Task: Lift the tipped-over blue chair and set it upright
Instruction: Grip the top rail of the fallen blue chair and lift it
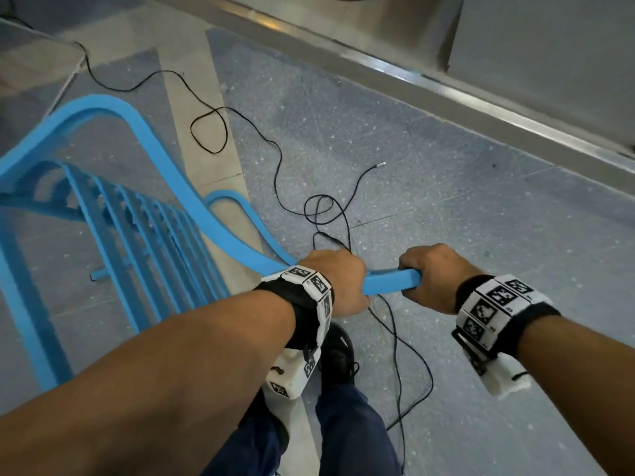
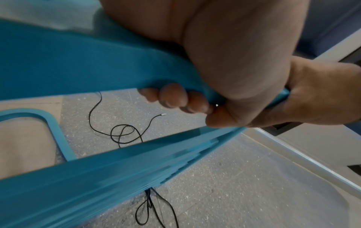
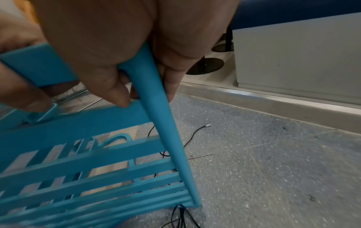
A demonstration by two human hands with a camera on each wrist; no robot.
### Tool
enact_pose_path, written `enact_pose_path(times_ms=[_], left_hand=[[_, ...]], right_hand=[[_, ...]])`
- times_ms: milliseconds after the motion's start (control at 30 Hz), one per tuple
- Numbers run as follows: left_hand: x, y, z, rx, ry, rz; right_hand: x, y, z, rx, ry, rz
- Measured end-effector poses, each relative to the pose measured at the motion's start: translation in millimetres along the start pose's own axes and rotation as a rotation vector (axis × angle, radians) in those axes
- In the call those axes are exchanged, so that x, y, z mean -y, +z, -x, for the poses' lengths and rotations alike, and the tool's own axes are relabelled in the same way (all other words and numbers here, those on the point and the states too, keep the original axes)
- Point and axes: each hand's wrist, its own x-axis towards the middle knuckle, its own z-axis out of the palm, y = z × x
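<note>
A bright blue slatted chair (image 1: 144,214) hangs tilted above the floor, its frame curving away to the left. My left hand (image 1: 335,281) grips the top rail, fingers curled under it (image 2: 175,98). My right hand (image 1: 431,274) grips the rail's end corner (image 1: 395,280), thumb and fingers wrapped around the blue bar (image 3: 154,92). The chair's slats (image 3: 97,174) slope down toward the floor below my hands. Which chair parts touch the floor is hidden from me.
A thin black cable (image 1: 330,214) loops loosely over the speckled grey floor (image 1: 464,235) under and ahead of the chair. A metal-edged ledge (image 1: 481,97) and white panel run along the right. My dark shoe (image 1: 338,352) stands below my hands.
</note>
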Motion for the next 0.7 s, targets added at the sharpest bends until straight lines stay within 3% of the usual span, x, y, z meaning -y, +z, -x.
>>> enact_pose_path(times_ms=[233, 467, 633, 700], left_hand=[[10.4, -29.0, 37.0, -0.063, -0.02, -0.052], [46.2, -88.8, 153.0, -0.233, -0.154, -0.027], [80.2, -90.8, 275.8, -0.43, -0.279, 0.036], [94.1, -80.9, 325.5, -0.528, -0.296, 0.1]], right_hand=[[40.7, -27.0, 11.5, -0.025, 0.0, 0.071], [163.0, -96.3, 54.8, -0.079, -0.158, 0.189], [268.5, -114.8, 102.7, -0.126, -0.45, 0.329], [293.9, -107.0, 115.2, -0.142, -0.577, 0.186]])
